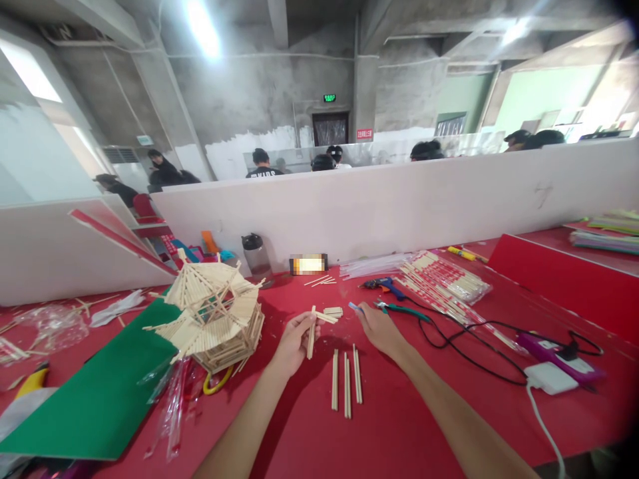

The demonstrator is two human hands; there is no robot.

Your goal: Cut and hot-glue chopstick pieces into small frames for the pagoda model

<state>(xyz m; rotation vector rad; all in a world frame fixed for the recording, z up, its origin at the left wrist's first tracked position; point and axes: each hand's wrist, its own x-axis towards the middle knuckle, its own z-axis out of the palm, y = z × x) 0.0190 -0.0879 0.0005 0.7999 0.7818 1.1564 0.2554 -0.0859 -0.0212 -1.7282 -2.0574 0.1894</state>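
Pinched in my left hand are a few pale wooden sticks, one upright and others crossing it near the top. My right hand is closed around a thin light-blue object; only its tip shows, so I cannot tell its kind. Between the hands lie short wooden pieces. Nearer me, three small groups of longer sticks rest on the red table. Left of my left hand stands a pavilion-like model built of wooden sticks.
A blue glue gun and green-handled pliers lie right, by a black cable and bagged sticks. A green board lies left. A dark bottle stands before the white partition; people sit beyond it.
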